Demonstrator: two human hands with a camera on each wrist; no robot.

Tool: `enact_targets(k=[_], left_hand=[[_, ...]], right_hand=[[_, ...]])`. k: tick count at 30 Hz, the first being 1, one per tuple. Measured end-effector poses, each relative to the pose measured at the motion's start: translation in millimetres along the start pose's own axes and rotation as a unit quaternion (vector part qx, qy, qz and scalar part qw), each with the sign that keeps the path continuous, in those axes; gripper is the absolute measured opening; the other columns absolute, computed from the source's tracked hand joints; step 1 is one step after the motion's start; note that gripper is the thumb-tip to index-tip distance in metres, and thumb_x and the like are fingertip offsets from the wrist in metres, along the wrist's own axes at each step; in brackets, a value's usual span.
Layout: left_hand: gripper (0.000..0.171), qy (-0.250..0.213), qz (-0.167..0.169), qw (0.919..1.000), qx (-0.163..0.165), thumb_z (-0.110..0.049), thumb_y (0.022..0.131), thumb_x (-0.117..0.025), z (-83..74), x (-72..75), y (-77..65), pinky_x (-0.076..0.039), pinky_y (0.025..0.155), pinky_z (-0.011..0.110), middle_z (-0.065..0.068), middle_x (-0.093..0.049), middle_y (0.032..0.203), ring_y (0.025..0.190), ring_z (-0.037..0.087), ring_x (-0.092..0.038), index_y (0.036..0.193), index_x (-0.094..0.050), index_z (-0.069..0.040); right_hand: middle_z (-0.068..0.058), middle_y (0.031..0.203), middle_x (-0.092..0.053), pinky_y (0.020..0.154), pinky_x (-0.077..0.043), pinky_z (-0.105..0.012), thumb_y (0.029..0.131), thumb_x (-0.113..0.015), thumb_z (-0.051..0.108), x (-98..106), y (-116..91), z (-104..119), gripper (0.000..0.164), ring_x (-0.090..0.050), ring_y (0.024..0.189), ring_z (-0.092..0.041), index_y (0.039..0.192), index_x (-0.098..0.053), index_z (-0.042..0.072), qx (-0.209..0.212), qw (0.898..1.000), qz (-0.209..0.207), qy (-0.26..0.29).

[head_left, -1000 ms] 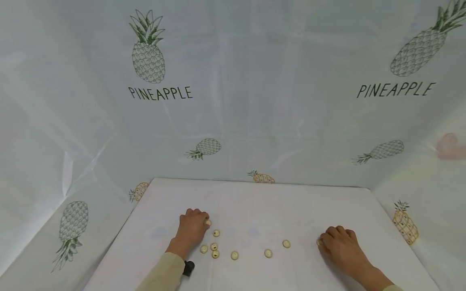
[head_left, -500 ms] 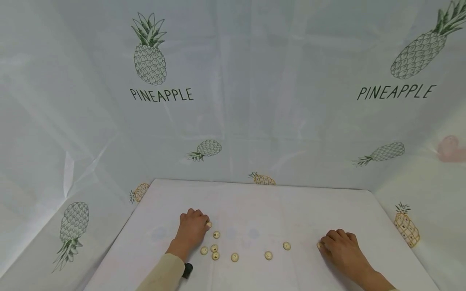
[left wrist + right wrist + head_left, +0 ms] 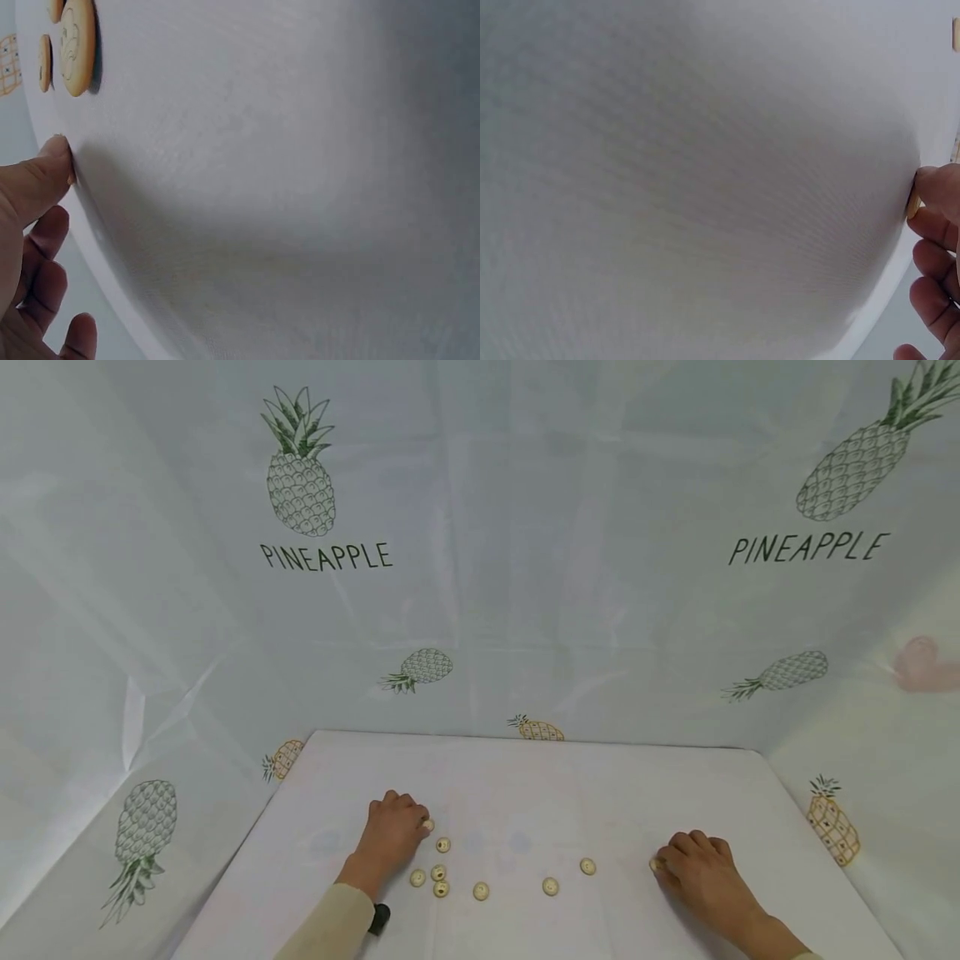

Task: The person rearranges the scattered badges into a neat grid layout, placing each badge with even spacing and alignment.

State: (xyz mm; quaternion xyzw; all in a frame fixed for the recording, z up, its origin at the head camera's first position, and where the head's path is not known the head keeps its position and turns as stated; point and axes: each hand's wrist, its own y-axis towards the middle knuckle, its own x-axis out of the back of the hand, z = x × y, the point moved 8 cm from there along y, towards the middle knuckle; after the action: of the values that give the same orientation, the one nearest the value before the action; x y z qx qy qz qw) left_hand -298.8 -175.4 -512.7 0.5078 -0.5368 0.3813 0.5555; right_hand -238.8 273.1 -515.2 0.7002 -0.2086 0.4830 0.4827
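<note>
On the left of the white table, my left hand [image 3: 393, 832] has its fingertips on a small round wooden disc [image 3: 429, 825], pinched against the surface. In the left wrist view the thumb covers most of it. Farther right, my right hand [image 3: 699, 872] holds a similar disc [image 3: 656, 864] between thumb and forefinger; its edge [image 3: 913, 204] shows in the right wrist view. Near the left hand lie several more discs, one with a dark mark [image 3: 444, 845]. A larger-looking disc [image 3: 78, 49] in the left wrist view bears a line drawing.
Between the hands lie a disc [image 3: 481, 891], another disc [image 3: 551, 886] and a third disc [image 3: 588, 866], flat on the white table [image 3: 517, 793]. A pale cloth [image 3: 525, 577] printed with pineapples hangs behind and at both sides. A black object [image 3: 379, 919] sits at the left wrist.
</note>
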Motion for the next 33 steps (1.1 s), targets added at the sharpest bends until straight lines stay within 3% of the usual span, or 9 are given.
enact_targets(k=[7,13,20,25,29,33], left_hand=[[0.019,0.061,-0.020,0.9961,-0.060,-0.034,0.094,-0.080,-7.2,0.9,1.2,-0.043,0.090,0.048,0.000,-0.067,0.099,0.100,0.022,-0.053,0.100,-0.075,-0.016],[0.026,0.098,-0.032,0.9917,-0.078,-0.039,0.097,-0.075,-5.2,-7.3,4.8,-0.042,0.091,0.049,0.001,-0.061,0.097,0.100,0.025,-0.050,0.102,-0.072,-0.014],[0.024,0.087,-0.060,0.9902,-0.091,-0.036,0.095,-0.071,-4.2,-10.7,10.0,-0.040,0.092,0.050,0.001,-0.054,0.095,0.096,0.025,-0.044,0.098,-0.068,-0.013],[0.027,0.061,-0.073,0.9889,-0.115,-0.039,0.095,-0.072,-22.4,-4.9,21.0,-0.040,0.091,0.049,0.001,-0.057,0.097,0.094,0.024,-0.044,0.101,-0.069,-0.013],[0.031,0.065,-0.062,0.9864,-0.138,-0.044,0.097,-0.074,-40.4,-5.8,32.1,-0.040,0.089,0.045,0.000,-0.059,0.100,0.096,0.023,-0.045,0.105,-0.071,-0.014],[0.029,0.067,-0.044,0.9872,-0.138,-0.044,0.097,-0.075,-51.9,-10.6,42.1,-0.039,0.087,0.044,0.000,-0.060,0.101,0.097,0.022,-0.046,0.103,-0.072,-0.016]], right_hand=[[0.013,0.089,-0.060,0.079,-0.046,-0.049,0.075,-0.094,0.024,-0.3,1.4,-0.2,0.025,-0.053,0.085,-0.012,0.085,-0.071,0.025,-0.007,1.000,0.011,0.000],[0.011,0.089,-0.059,0.080,-0.047,-0.050,0.075,-0.093,0.025,-4.2,3.0,-1.2,0.027,-0.051,0.086,-0.014,0.086,-0.069,0.024,0.010,1.000,0.013,-0.010],[0.009,0.091,-0.057,0.080,-0.046,-0.048,0.072,-0.093,0.027,-9.2,1.4,-0.7,0.034,-0.050,0.086,-0.014,0.089,-0.064,0.023,0.050,0.998,0.005,-0.035],[0.009,0.091,-0.056,0.080,-0.047,-0.048,0.072,-0.093,0.028,-9.4,0.2,-1.8,0.035,-0.049,0.086,-0.014,0.089,-0.063,0.022,0.049,0.998,0.010,-0.044],[0.010,0.090,-0.054,0.079,-0.047,-0.047,0.072,-0.092,0.029,-9.0,0.6,-0.4,0.035,-0.048,0.086,-0.013,0.089,-0.062,0.022,0.050,0.998,0.008,-0.044],[0.010,0.090,-0.054,0.079,-0.047,-0.047,0.073,-0.090,0.029,-8.6,2.4,2.7,0.033,-0.048,0.085,-0.013,0.089,-0.062,0.021,0.053,0.998,0.001,-0.041]])
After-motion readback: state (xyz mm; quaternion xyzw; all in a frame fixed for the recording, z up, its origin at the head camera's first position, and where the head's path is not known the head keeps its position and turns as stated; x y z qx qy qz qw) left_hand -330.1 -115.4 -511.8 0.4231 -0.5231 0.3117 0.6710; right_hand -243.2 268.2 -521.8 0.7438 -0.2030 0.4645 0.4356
